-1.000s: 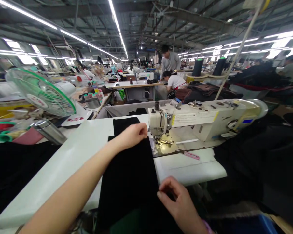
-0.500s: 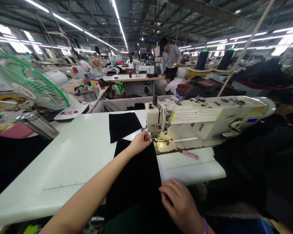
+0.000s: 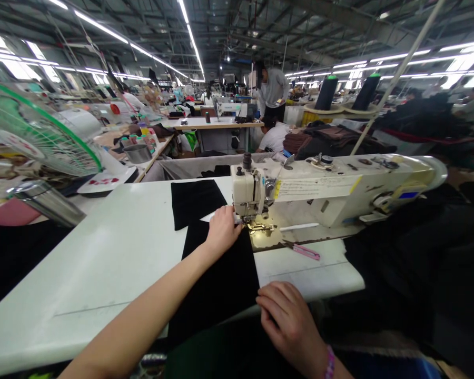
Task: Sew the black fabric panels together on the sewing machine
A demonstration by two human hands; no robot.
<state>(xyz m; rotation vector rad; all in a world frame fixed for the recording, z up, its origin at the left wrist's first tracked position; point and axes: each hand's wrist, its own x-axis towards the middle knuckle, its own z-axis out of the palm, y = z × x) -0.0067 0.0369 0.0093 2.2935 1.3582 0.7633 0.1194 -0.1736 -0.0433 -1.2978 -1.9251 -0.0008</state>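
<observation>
A black cloth (image 3: 221,279) runs from the needle area of the white sewing machine (image 3: 316,184) down over the table's front edge. On its upper part, just left of the presser foot, rests my left hand (image 3: 223,229), its fingers bent and their tips partly hidden. My right hand (image 3: 286,316) is at the cloth's lower right edge, with thumb and fingers pinched together on that edge. A second black piece (image 3: 197,201) lies flat behind the first, left of the machine head.
Pink-handled snips (image 3: 306,251) and a white pen (image 3: 299,227) lie right of the needle. At the left are a steel flask (image 3: 49,201) and a green fan (image 3: 43,131). Beyond the machine, one person (image 3: 272,89) stands bent over and another crouches.
My left hand has turned palm down and shifted slightly left, its fingers now further over the cloth by the needle. My right hand has barely moved. The view has shifted slightly.
</observation>
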